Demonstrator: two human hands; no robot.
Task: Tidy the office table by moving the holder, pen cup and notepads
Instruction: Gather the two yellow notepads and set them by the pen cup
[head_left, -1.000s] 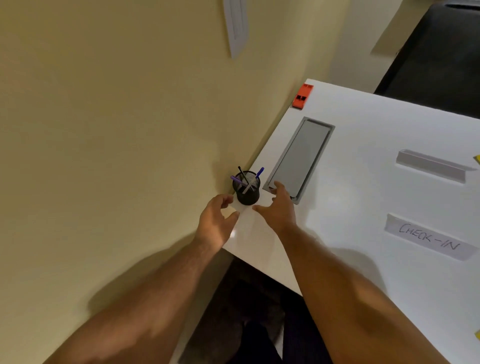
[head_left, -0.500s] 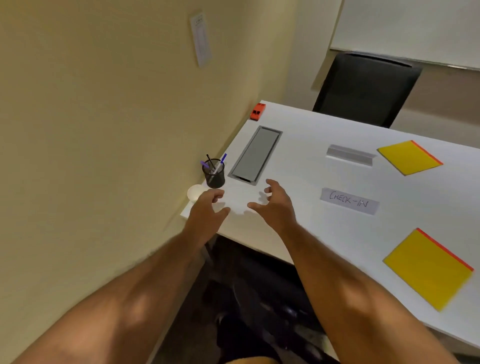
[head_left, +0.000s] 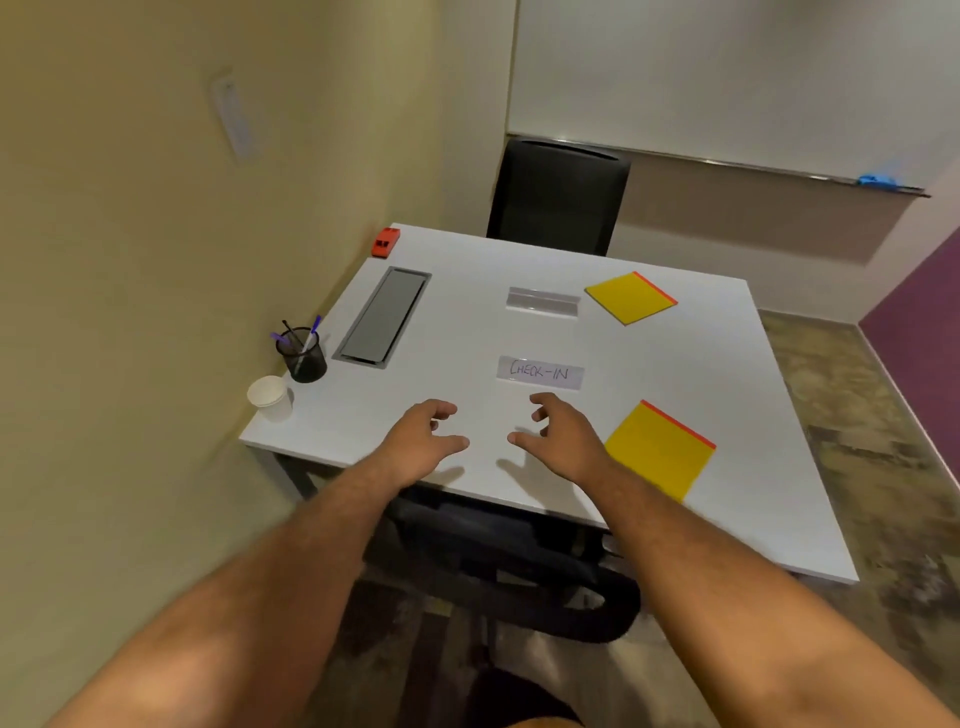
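Observation:
A black mesh pen cup (head_left: 303, 356) with several pens stands near the table's left edge by the wall. A clear acrylic holder (head_left: 542, 301) lies at the table's middle back. A "CHECK-IN" card (head_left: 540, 372) lies flat in front of it. One yellow notepad (head_left: 630, 297) sits at the back right, another yellow notepad (head_left: 657, 450) at the front right. My left hand (head_left: 423, 441) and my right hand (head_left: 563, 439) hover empty over the front of the table, fingers apart, just short of the card.
A white paper cup (head_left: 269, 397) stands at the front left corner of the white table (head_left: 727, 415). A grey cable hatch (head_left: 384, 317) and a red object (head_left: 385, 243) lie along the wall side. One black chair (head_left: 558, 197) stands behind the table, another chair (head_left: 519, 566) below me.
Both hands have drawn away from the pen cup and moved right to the table's front middle. The view has swung right and up, showing the whole table.

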